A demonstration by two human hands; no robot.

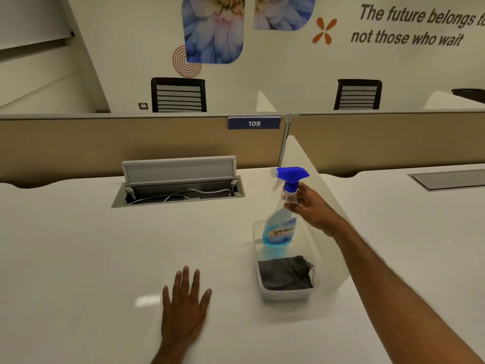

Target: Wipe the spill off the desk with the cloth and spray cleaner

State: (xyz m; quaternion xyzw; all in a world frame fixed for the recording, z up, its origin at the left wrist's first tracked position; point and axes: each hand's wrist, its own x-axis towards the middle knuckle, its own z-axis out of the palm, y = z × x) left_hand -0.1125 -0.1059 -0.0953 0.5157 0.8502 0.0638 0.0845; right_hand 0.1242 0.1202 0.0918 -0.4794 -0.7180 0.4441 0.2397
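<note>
The right hand (312,208) gripped the neck of the spray bottle (282,219) (tilted) above the clear tray (287,295) holding the grey cloth (284,275). The left hand (185,306) lay flat, fingers spread, on the desk (91,258).

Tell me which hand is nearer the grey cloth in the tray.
Left, by a narrow margin. The left hand lies flat on the desk, beside the tray holding the grey cloth. The right hand is beyond it, fingers around the spray bottle neck.
</note>
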